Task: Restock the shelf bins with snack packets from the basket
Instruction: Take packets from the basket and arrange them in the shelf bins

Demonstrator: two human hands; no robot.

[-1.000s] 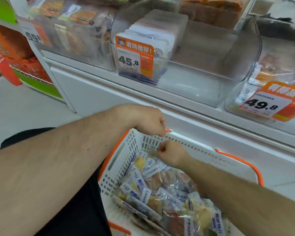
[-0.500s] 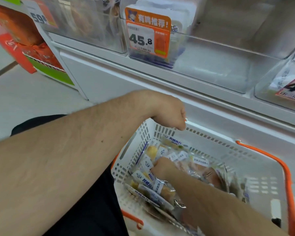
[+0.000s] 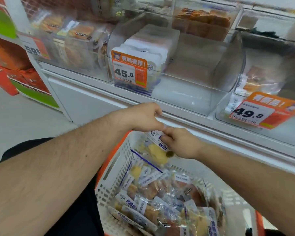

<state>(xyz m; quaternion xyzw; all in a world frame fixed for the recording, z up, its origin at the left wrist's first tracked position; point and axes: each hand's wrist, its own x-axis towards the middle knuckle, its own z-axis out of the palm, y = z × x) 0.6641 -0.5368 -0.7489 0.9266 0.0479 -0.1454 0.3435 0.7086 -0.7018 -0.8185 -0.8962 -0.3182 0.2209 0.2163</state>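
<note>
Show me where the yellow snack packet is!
The yellow snack packet is mid-frame, held by both hands above the white basket, below the 45.8 price tag.

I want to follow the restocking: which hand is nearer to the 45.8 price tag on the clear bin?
Left. The left hand is just below the 45.8 price tag, at the shelf edge. The right hand is lower and further right, gripping a snack packet above the basket.

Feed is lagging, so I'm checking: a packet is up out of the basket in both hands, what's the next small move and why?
Probably lift the packet up and forward into the clear bin with the 45.8 tag. Both the left hand and right hand pinch it above the basket, and that bin's right half looks bare.
</note>
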